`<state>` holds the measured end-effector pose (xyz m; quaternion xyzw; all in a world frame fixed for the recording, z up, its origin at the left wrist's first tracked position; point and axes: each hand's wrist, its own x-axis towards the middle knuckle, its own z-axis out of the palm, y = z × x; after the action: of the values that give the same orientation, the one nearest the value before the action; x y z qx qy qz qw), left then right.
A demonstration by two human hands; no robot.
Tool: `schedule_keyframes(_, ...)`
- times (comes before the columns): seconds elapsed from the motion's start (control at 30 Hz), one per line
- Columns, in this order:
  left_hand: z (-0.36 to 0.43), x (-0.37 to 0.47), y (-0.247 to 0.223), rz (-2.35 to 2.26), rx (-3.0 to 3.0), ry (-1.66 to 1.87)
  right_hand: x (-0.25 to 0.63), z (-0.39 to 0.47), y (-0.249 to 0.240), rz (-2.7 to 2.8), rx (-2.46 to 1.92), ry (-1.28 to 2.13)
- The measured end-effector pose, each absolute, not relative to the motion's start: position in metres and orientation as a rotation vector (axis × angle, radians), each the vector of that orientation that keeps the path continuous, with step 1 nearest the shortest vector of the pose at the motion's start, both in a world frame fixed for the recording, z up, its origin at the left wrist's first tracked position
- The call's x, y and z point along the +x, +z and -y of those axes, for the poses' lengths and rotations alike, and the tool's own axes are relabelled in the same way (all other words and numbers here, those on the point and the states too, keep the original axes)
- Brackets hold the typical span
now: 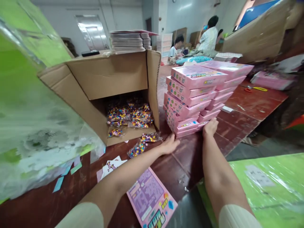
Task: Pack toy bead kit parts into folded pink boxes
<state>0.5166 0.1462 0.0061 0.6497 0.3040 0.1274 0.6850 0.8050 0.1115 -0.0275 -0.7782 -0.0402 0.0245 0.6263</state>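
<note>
Several flat pink boxes (pixel 190 106) stand in two stacks side by side, their edges slightly uneven. My left hand (pixel 171 145) reaches to the near bottom corner of the front stack, fingers stretched out, on the tabletop. My right hand (pixel 211 127) is against the lower right side of the boxes, its fingers laid along them and partly hidden. Left of the stacks, an open cardboard carton (pixel 106 77) lies with its mouth toward me, holding clear bags of colourful beads (pixel 142 115). Two more bead bags (pixel 137 149) lie in front of it.
One pink box (pixel 153 199) lies printed side up under my left forearm, near printed cards (pixel 111 167). Stacked cards (pixel 128 41) top the carton. Scissors (pixel 254 89) lie on the red-brown table (pixel 247 107). Green wrapped packages (pixel 270 186) flank it; other people sit behind.
</note>
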Motion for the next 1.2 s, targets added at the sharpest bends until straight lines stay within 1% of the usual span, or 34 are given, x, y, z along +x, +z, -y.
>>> schedule_keyframes(0.17,-0.153,0.495,-0.022,-0.583,2.295,0.065,0.810,-0.153,-0.043,-0.050,-1.810,-0.030)
schedule_keyframes(0.23,-0.152,0.493,-0.028,-0.556,2.464,0.017,0.812,-0.168,-0.049,-0.075,-1.811,-0.047)
schedule_keyframes(0.37,-0.152,0.500,-0.028,-0.573,2.523,-0.002,0.818,-0.183,-0.049,-0.077,-1.802,-0.056)
schedule_keyframes(0.5,-0.154,0.514,-0.027,-0.713,2.484,0.006,0.812,-0.173,-0.041,-0.035,-1.760,-0.046)
schedule_keyframes(0.67,-0.152,0.530,-0.026,-0.819,2.486,0.034,0.767,-0.166,-0.045,-0.040,-1.690,0.096)
schedule_keyframes(0.83,-0.151,0.531,-0.021,-0.856,2.622,-0.111,0.725,-0.189,-0.041,-0.046,-1.661,0.154)
schedule_keyframes(0.93,-0.149,0.529,-0.020,-0.880,2.707,-0.146,0.724,-0.196,-0.026,-0.080,-1.659,0.148)
schedule_keyframes(1.03,-0.148,0.527,-0.023,-0.868,2.770,-0.109,0.733,-0.195,-0.014,-0.092,-1.660,0.141)
schedule_keyframes(1.2,-0.146,0.526,-0.023,-0.842,2.787,-0.050,0.746,-0.202,-0.013,-0.051,-1.657,0.127)
